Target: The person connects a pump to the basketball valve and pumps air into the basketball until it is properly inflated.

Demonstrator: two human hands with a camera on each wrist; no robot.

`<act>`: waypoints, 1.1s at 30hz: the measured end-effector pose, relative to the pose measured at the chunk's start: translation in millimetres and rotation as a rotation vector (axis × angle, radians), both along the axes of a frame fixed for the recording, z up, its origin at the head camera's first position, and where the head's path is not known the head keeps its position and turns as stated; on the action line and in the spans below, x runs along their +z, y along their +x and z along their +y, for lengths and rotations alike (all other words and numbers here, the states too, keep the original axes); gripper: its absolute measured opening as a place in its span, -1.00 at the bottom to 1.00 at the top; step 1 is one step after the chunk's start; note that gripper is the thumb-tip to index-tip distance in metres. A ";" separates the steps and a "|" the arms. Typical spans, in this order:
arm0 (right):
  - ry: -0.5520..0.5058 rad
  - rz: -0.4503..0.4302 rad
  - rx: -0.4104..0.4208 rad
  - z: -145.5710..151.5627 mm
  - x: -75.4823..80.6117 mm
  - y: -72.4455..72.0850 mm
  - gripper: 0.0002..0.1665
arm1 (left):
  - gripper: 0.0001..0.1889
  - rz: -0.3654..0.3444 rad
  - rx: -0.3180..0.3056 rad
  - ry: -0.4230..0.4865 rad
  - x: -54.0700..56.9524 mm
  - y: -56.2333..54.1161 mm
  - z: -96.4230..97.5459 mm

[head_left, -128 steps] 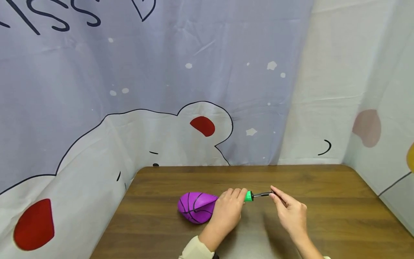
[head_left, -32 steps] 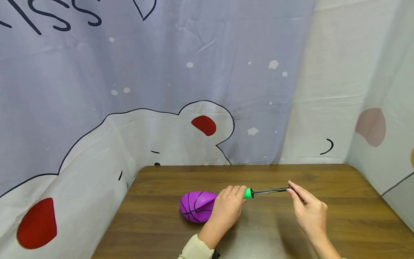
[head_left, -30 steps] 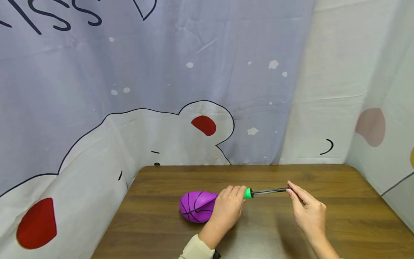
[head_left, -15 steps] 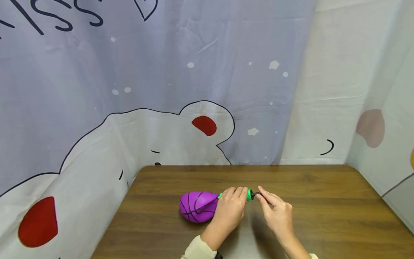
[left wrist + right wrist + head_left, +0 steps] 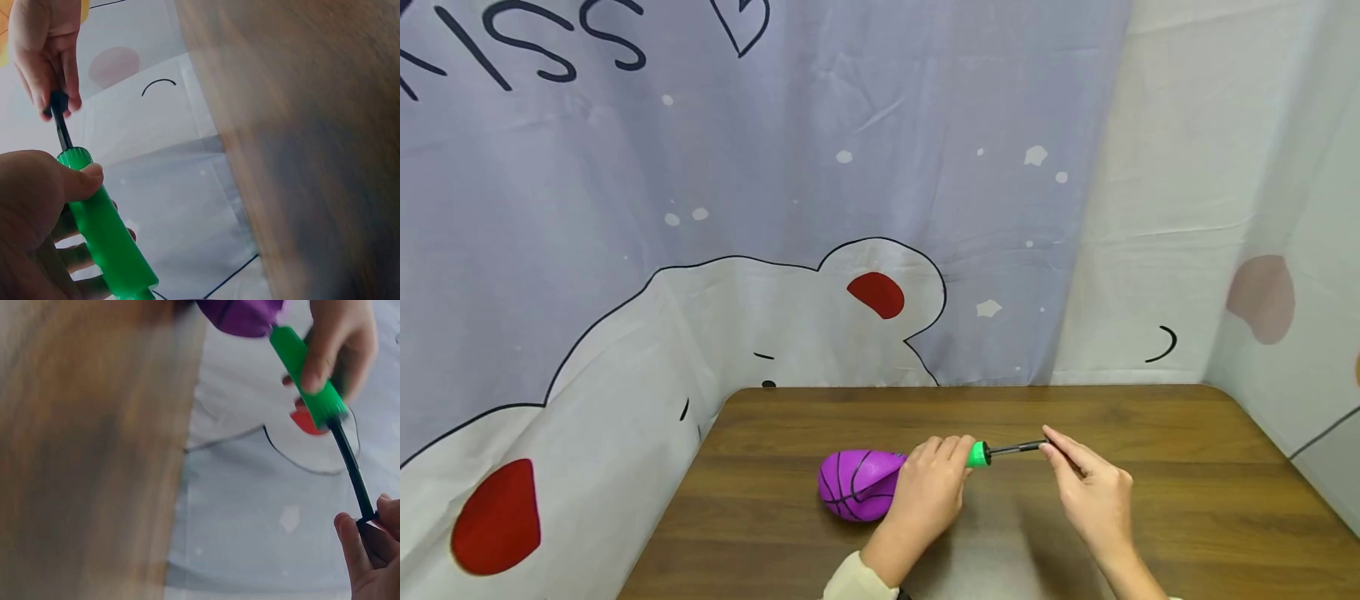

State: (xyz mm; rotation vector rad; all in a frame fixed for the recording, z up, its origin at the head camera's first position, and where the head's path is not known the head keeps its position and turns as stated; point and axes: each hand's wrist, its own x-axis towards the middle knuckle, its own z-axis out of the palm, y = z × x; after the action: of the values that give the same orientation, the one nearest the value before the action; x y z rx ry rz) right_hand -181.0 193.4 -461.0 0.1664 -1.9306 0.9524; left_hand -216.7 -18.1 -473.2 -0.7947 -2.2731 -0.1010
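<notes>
A purple ball with black lines point(image 5: 853, 487), dented and partly deflated, lies on the wooden table. My left hand point(image 5: 928, 492) grips the green barrel of a small hand pump point(image 5: 112, 240), its fingers wrapped round it. In the right wrist view the pump's far end meets the purple ball point(image 5: 244, 314). My right hand point(image 5: 1093, 496) pinches the black handle at the end of the pump's rod point(image 5: 351, 465) between thumb and fingers. The rod is drawn partway out of the barrel. In the head view my left hand covers most of the barrel.
The brown wooden table point(image 5: 760, 533) stretches under and around both hands. Behind it and at the sides hangs a printed cloth point(image 5: 775, 167) in grey-blue and white, its lower edge meeting the table's back edge.
My right hand pushed the pump's rod in leftward, then drew it partly out to the right again. My left hand and the ball stay nearly in place.
</notes>
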 end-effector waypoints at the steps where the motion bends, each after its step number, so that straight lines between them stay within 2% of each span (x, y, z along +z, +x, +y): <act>1: -0.009 -0.003 -0.008 3.7 2.1 0.7 -0.65 | -0.53 0.001 0.001 0.002 -0.4 -0.6 -0.2; 8: -0.035 -0.055 -0.052 19.8 11.1 5.3 -0.67 | -0.53 0.013 0.005 0.022 -1.1 -4.1 -1.4; 13: -0.031 -0.025 -0.047 10.7 7.1 6.2 -0.66 | -0.54 0.054 0.004 0.014 -1.0 -4.4 0.1; 17: -0.028 0.003 -0.028 -6.5 -0.1 2.5 -0.65 | -0.56 0.092 -0.001 -0.016 -0.3 -4.7 3.5; 24: 0.040 -0.015 0.047 -35.8 -17.8 -4.8 -0.66 | -0.55 0.081 0.000 -0.063 0.6 -3.2 3.2; 28: 0.058 -0.013 0.091 -37.9 -23.0 -5.3 -0.64 | -0.57 0.077 -0.021 -0.052 -2.3 -2.0 1.3; 33: 0.064 0.003 0.096 -28.8 -17.8 -4.4 -0.62 | -0.53 0.054 -0.009 -0.017 -2.3 -1.5 -2.0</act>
State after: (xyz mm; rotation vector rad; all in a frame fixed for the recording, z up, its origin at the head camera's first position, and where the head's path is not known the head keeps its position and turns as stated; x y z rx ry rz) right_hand -185.3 164.5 -478.8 0.2999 -1.9658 0.9530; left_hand -218.3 -20.1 -475.5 -0.8072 -2.2227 -0.0637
